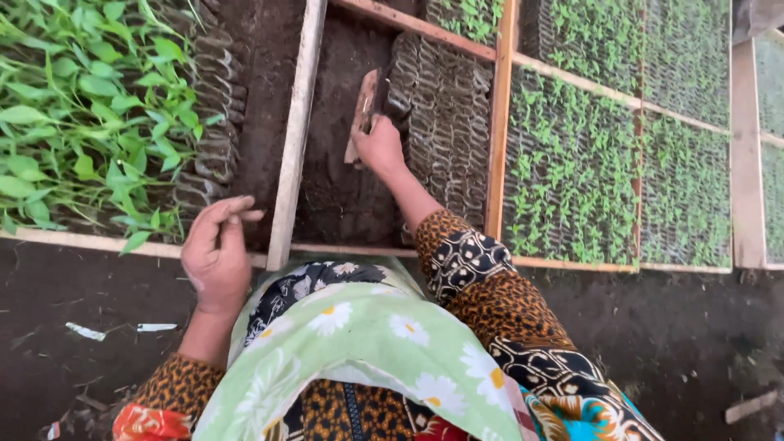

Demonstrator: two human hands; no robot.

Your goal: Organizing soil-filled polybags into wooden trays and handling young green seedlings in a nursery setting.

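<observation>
On the left, the bed of tall seedlings (82,122) is full. My left hand (216,253) hangs loosely half open over the wooden frame rail (296,131) and holds nothing. In the middle bed, filled soil pots (445,122) cover the right part; the bare soil (339,180) on the left is not yet filled. My right hand (380,147) grasps a flat wooden piece (363,114) standing on that soil, beside the pots.

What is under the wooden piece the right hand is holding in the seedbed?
Bare dark soil lies under the wooden piece in the right hand, beside rows of small soil-filled pots. The ground directly beneath it is covered.
</observation>
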